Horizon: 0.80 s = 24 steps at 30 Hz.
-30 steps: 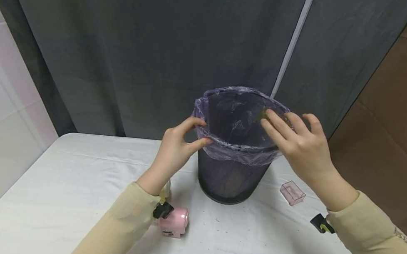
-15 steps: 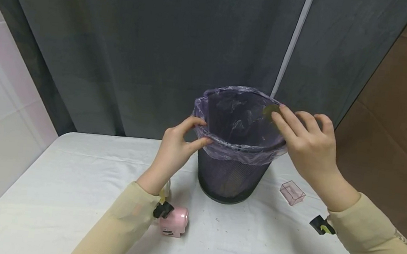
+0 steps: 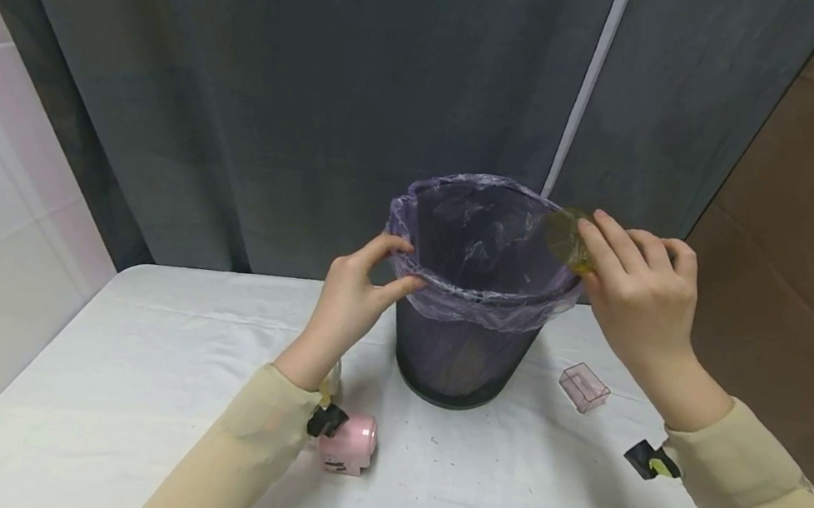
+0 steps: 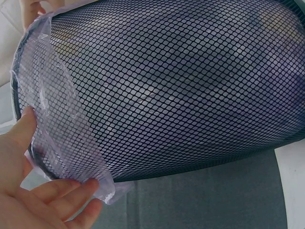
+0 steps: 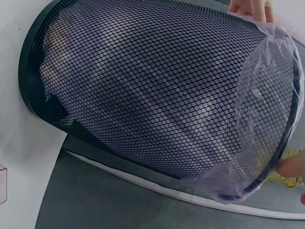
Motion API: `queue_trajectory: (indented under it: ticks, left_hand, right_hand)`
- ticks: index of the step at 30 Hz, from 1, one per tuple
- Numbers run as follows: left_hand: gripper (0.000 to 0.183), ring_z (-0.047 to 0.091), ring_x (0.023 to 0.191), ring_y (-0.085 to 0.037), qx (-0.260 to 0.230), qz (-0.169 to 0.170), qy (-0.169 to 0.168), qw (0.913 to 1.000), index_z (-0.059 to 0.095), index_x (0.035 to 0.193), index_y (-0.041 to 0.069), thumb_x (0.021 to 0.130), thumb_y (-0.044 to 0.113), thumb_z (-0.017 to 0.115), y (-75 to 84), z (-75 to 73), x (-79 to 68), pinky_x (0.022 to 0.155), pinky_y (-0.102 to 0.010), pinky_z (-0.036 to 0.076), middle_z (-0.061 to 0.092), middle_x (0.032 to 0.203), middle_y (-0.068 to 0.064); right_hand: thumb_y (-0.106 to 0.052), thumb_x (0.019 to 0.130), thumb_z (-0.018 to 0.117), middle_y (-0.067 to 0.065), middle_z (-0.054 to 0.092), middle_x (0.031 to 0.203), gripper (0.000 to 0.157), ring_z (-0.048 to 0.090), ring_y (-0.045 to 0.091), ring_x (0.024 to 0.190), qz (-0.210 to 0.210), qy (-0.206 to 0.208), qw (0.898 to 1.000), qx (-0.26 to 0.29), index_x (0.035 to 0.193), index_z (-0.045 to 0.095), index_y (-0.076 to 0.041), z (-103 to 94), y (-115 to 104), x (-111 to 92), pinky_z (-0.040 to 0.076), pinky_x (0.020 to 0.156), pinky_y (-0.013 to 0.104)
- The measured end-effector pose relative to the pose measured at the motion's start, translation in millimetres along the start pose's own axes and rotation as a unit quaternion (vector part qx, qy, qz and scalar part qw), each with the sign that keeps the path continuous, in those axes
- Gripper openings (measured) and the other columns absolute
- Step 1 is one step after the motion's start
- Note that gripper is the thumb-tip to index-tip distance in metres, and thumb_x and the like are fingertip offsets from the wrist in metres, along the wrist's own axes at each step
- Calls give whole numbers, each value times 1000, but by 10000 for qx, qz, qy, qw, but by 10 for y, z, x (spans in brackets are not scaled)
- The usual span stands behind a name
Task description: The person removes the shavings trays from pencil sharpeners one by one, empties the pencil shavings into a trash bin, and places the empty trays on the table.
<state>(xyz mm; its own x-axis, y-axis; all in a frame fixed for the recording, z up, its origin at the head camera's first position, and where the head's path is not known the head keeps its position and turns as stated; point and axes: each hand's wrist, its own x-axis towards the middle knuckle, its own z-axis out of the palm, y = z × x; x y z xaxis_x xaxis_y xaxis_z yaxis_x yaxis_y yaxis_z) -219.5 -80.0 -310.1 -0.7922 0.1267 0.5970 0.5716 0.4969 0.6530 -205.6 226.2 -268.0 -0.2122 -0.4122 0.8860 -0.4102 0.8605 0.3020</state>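
Note:
A black mesh trash can [image 3: 466,361] stands on the table, lined with a thin purple trash bag [image 3: 476,308] folded over its rim. On the rim's left side, my left hand [image 3: 357,294] grips the bag and edge between thumb and fingers; the left wrist view shows the fingers [image 4: 71,195] against the folded bag. My right hand [image 3: 639,301] is at the right rim and pinches a see-through yellow plastic piece [image 3: 565,237], rounded in outline. Its clear yellow edge [image 5: 288,179] shows beside the rim in the right wrist view. Its far side is hidden by my fingers.
Right of the can lies a small clear pink box [image 3: 584,387]. A pink cylindrical thing [image 3: 349,444] lies on its side by my left sleeve, partly covered. Dark specks dot the white tablecloth [image 3: 472,479]. A grey curtain [image 3: 318,110] hangs behind.
My right hand has moved right, from over the can's opening to its right rim, bringing the yellow piece more into view. The left hand has stayed on the rim.

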Motion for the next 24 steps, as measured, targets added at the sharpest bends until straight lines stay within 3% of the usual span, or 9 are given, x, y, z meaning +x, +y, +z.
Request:
queue_trajectory:
  ticks: [7, 12, 16, 24]
  left_hand:
    - [38, 58, 113, -20, 21, -10, 16, 10000, 64, 111, 15, 77, 21, 80, 6, -2, -7, 93, -41, 46, 67, 114, -5]
    - [38, 58, 113, -20, 25, -12, 21, 10000, 64, 111, 15, 77, 21, 81, 5, -5, -9, 93, -40, 46, 67, 115, -5]
    - [38, 58, 113, -19, 24, -14, 29, 10000, 64, 111, 15, 77, 21, 81, 4, -2, -9, 93, -39, 46, 67, 114, -5]
    - [38, 58, 113, -19, -24, -31, -8, 10000, 64, 112, 15, 78, 21, 80, -2, 5, 1, 93, -42, 46, 66, 116, -6]
  right_hand:
    - [-2, 73, 79, 10, 63, 122, 50, 59, 37, 92, 691, 45, 9973, 259, 120, 65, -7, -10, 69, -87, 37, 78, 56]
    - [-5, 76, 77, 13, 62, 123, 49, 57, 40, 94, 1280, -146, 9907, 444, 123, 63, -5, -57, 148, -155, 33, 80, 58]
    - [-6, 72, 83, 14, 64, 120, 53, 58, 41, 94, 1707, -95, 9838, 542, 122, 63, -3, -84, 183, -190, 34, 80, 57]
    - [-6, 67, 86, 18, 65, 116, 57, 56, 43, 92, 2152, -151, 9749, 543, 120, 63, 0, -109, 257, -284, 33, 78, 56]
